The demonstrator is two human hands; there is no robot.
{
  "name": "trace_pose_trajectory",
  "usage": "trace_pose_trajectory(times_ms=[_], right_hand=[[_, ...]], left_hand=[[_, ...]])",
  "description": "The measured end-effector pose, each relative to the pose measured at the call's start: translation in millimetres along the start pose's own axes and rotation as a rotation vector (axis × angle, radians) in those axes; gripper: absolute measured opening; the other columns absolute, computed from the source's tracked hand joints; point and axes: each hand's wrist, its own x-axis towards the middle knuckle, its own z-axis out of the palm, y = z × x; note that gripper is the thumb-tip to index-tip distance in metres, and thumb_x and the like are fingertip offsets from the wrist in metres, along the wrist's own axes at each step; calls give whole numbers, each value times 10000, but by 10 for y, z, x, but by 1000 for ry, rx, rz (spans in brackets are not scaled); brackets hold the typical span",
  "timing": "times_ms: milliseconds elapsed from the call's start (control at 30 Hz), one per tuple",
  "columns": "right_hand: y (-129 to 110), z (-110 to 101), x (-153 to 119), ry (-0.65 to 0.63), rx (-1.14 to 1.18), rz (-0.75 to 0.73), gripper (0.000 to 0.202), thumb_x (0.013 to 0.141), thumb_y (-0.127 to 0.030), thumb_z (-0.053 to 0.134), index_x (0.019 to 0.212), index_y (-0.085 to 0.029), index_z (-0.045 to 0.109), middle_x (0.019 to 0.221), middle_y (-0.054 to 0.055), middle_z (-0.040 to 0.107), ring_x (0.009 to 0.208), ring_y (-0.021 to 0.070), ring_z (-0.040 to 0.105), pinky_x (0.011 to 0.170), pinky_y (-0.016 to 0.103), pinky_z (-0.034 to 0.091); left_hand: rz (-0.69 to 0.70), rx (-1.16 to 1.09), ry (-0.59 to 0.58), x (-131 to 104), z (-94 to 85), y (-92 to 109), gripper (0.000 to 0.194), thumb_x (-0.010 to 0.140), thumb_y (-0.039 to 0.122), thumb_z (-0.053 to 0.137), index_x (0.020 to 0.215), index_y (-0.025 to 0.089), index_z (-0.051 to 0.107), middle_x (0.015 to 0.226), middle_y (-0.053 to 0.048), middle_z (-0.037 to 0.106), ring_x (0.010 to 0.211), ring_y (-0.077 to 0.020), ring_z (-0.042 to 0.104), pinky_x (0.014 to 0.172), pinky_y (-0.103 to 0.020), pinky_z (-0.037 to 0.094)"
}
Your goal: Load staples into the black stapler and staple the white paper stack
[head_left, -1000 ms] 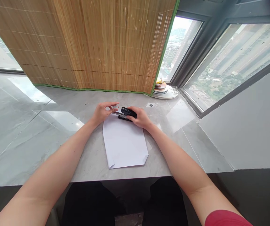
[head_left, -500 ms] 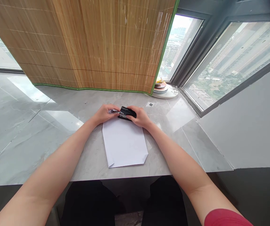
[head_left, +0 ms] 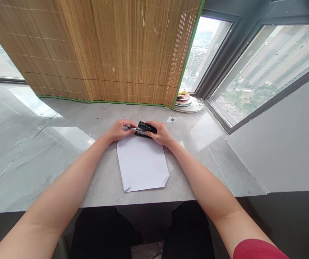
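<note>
My right hand (head_left: 161,133) is closed around a black stapler (head_left: 143,126), thumb on the near side and fingers over the far side. The stapler lies across the far edge of a white folded paper (head_left: 143,163), its left end toward my other hand. My left hand (head_left: 119,130) is closed in a pinch on a slim silvery piece (head_left: 128,127), whose kind is unclear. The tip of that piece meets the stapler's left end. The paper lies flat on the grey counter, with folded flaps along its left side and near corners.
A bamboo blind (head_left: 111,54) with green edging hangs behind the counter (head_left: 62,162). A stack of plates (head_left: 188,104) stands by the window corner. A small clear packet with a dark piece (head_left: 172,119) lies right of the stapler. My legs are below the counter's front edge.
The stapler has tilted slightly in my right hand, and the silvery piece has shifted a little against its left end. The paper and both arms stay almost still.
</note>
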Motion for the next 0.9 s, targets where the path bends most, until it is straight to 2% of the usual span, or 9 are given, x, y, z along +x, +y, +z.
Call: trace_pose_trajectory(times_ms=[333, 533, 667, 900], right_hand=[[26, -287, -27, 41, 41, -13, 375, 893, -382, 745, 1230, -223, 781, 1190, 82, 808, 1074, 294, 737, 998, 445, 557], [67, -391, -56, 49, 39, -2, 376, 894, -409, 743, 1224, -235, 793, 1164, 76, 800, 1053, 294, 723, 989, 454, 552], [5, -379, -46, 29, 34, -45, 361, 891, -401, 743, 1206, -235, 802, 1091, 78, 794, 1003, 286, 707, 949, 443, 552], [-243, -201, -15, -154, 28, -190, 326, 941, -382, 705, 1221, -246, 803, 976, 71, 758, 918, 260, 657, 889, 398, 544]], left_hand=[[-18, 65, 96, -33, -24, 97, 319, 857, 559, 818, 1008, 284, 879, 1009, -68, 824, 917, -254, 711, 821, -359, 533], [-39, 18, 104, -29, -49, 117, 331, 814, 572, 856, 991, 295, 888, 991, -59, 824, 874, -240, 693, 833, -363, 530], [-19, -49, 78, -25, -36, 91, 310, 783, 552, 889, 964, 300, 884, 1001, -63, 824, 847, -240, 685, 857, -391, 529], [52, -57, -7, -21, 40, 85, 466, 588, 533, 1013, 946, 286, 847, 914, -32, 788, 876, -238, 671, 862, -371, 505]])
